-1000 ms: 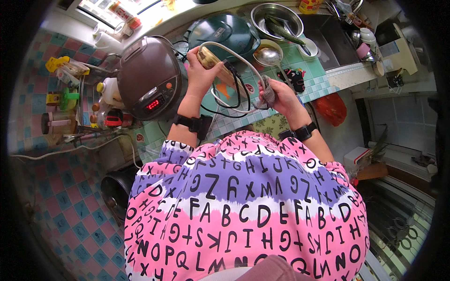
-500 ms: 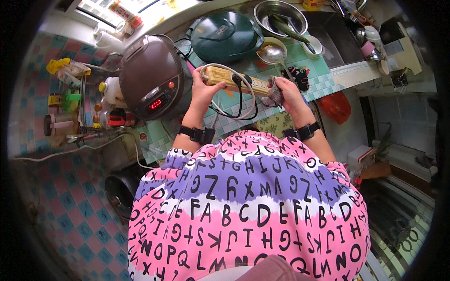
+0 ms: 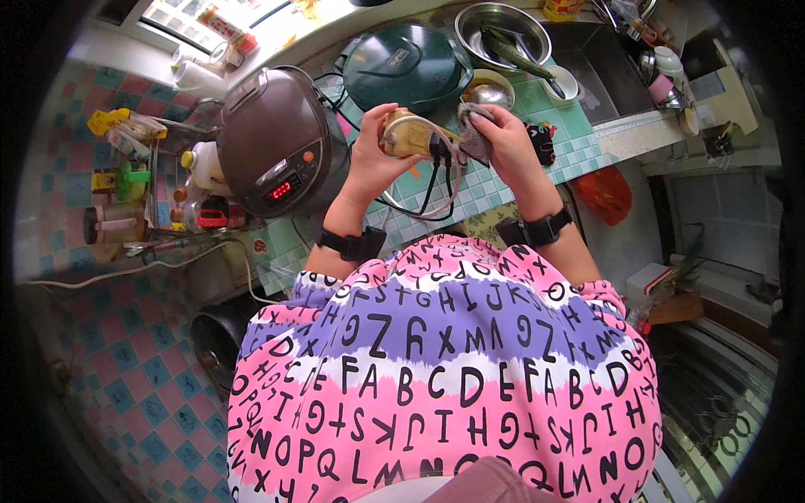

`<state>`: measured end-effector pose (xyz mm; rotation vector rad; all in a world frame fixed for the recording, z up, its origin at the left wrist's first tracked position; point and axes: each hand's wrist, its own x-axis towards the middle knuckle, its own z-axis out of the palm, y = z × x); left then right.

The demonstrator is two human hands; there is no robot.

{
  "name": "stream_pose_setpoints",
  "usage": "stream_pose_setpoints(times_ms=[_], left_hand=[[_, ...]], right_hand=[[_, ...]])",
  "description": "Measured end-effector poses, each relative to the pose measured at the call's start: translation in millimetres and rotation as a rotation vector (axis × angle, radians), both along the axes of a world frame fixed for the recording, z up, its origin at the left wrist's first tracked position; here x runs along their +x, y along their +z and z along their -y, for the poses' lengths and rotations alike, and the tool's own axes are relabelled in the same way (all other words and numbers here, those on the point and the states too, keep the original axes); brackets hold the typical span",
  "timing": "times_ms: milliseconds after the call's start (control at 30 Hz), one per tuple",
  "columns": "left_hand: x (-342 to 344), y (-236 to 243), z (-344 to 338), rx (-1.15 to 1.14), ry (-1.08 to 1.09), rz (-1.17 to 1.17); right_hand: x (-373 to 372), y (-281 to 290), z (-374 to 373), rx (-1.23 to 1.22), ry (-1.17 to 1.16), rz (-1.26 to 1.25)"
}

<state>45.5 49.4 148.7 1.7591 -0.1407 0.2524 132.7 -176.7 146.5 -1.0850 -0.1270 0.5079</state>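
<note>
Pink and blue tiles (image 3: 155, 411) cover the left side of this kitchen, a bright window (image 3: 205, 12) sits at the upper left, and a green-tiled worktop (image 3: 541, 99) runs across to a dark sink (image 3: 591, 75). I see the yellowish power strip (image 3: 409, 138) held up above the worktop, just in front of a dark green lidded appliance (image 3: 407, 67) and to the right of a brown cooker (image 3: 272, 134) with a lit red display. My left hand (image 3: 375, 159) has its grip closed around the strip's near-left end, thumb along the lower side and fingers over the upper. Black plugs (image 3: 438, 149) sit at the strip's right part, and a white cord (image 3: 457, 176) loops around there, with black cords hanging below. My right hand (image 3: 510, 147) has its grip pinched shut on a bunched grey cloth (image 3: 475, 138) at the strip's right end; I cannot tell whether the cloth touches the strip. Beyond that hand stands a pale yellow bowl (image 3: 490, 88), partly hidden, and behind it a steel basin (image 3: 468, 38) with a long green vegetable (image 3: 507, 49) lying across it. A small white bowl (image 3: 568, 84) stands near the sink, and a red bag (image 3: 604, 197) hangs below the worktop's edge.
</note>
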Motion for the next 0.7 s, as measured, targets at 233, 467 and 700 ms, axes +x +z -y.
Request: stream_pose_setpoints(times_ms=[233,467,700], left_hand=[[-0.4,11.0,18.6,0.084,-0.034,0.001],[-13.3,12.2,21.9,0.166,-0.024,0.047],[-28.9,2.9,20.3,0.037,-0.146,-0.038]], right_hand=[[18.1,25.8,-38.8,-0.115,0.097,0.219],[-21.6,12.1,-42.9,-0.257,0.023,0.677],[-12.3,-16.6,-32.3,-0.367,0.025,0.359]])
